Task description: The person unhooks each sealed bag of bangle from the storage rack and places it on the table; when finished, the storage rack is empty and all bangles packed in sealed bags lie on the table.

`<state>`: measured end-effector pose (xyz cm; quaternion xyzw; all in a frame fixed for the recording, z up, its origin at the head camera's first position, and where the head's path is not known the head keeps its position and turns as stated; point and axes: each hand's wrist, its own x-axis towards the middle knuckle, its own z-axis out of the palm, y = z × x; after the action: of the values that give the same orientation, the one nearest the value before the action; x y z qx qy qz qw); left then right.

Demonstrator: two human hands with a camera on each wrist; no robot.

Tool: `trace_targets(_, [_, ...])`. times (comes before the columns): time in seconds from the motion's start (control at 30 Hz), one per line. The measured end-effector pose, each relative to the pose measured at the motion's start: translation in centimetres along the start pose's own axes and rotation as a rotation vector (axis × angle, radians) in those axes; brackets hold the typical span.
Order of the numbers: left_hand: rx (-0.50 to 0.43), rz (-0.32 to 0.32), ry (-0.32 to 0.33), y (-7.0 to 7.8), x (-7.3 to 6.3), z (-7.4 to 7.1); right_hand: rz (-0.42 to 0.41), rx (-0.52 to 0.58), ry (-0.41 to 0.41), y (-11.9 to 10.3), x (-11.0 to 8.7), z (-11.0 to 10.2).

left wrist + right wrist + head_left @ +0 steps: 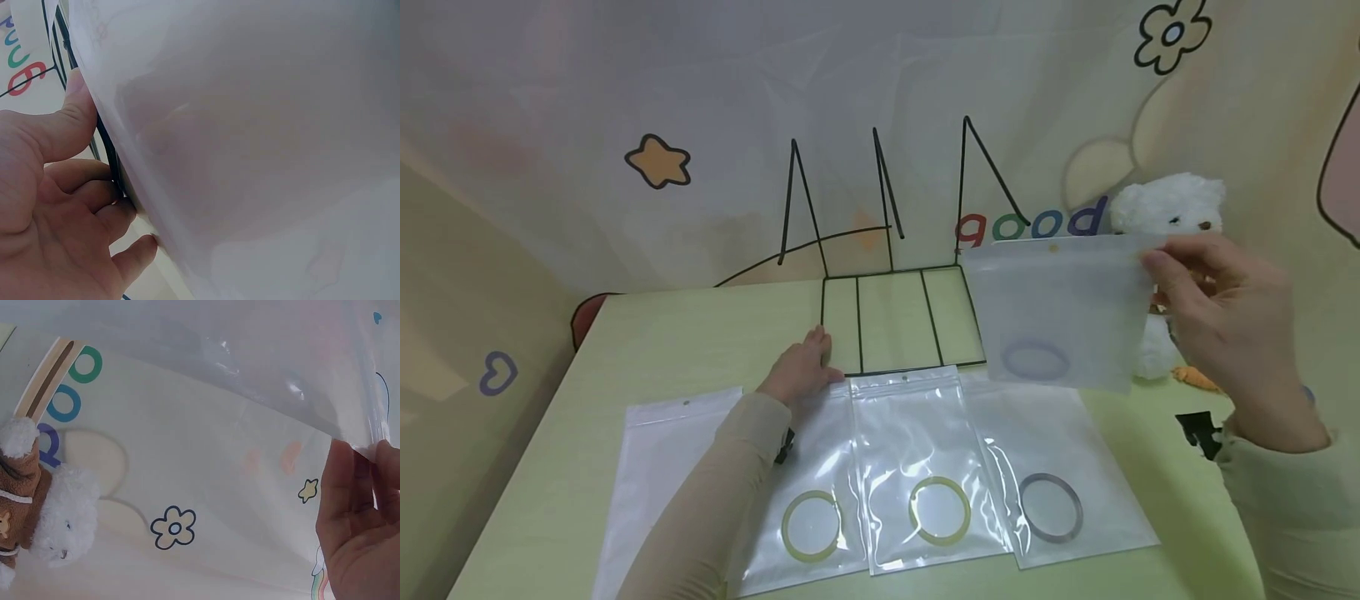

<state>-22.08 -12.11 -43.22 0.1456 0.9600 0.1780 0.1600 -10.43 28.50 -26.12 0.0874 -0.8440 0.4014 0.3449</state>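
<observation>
My right hand [1232,308] pinches the upper corner of a translucent zip bag [1067,292] between thumb and fingers. The bag hangs over the right part of a black wire rack [859,325], and a dark ring [1036,342] shows through it. At the rack's front left corner, my left hand [801,367] holds the wire; the left wrist view has thumb and fingers on either side of it. Three zip bags with rings lie in a row in front: two yellowish rings [808,557] [967,510] and a grey ring [1024,500].
Another white bag [662,450] lies at the left, partly covered by the left sleeve. A white plush toy [1172,204] in brown clothing sits behind the right hand. A printed backdrop [722,75] rises behind the pale green table [542,500].
</observation>
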Motion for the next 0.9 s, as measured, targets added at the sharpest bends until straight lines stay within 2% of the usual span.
trace_targets(0.13, [-0.007, -0.007, -0.001, 0.1, 0.0, 0.0, -0.011, -0.010, 0.033, -0.1, -0.6, -0.7])
trace_targets(0.47, [-0.006, -0.018, -0.009, 0.0, 0.1, 0.2, 0.031, -0.090, 0.104, -0.3, -2.8, -2.7])
trace_targets(0.7, [-0.029, -0.022, -0.015, -0.1, 0.1, 0.3, 0.019, -0.156, 0.092, -0.6, -4.2, -3.7])
trace_targets(0.77, [-0.032, -0.021, -0.017, 0.0, 0.1, 0.2, 0.012, -0.130, 0.087, -0.5, -4.6, -4.0])
trace_targets(0.9, [-0.032, -0.019, -0.013, 0.1, 0.0, 0.1, 0.059, -0.142, 0.080, -0.4, -5.4, -4.6])
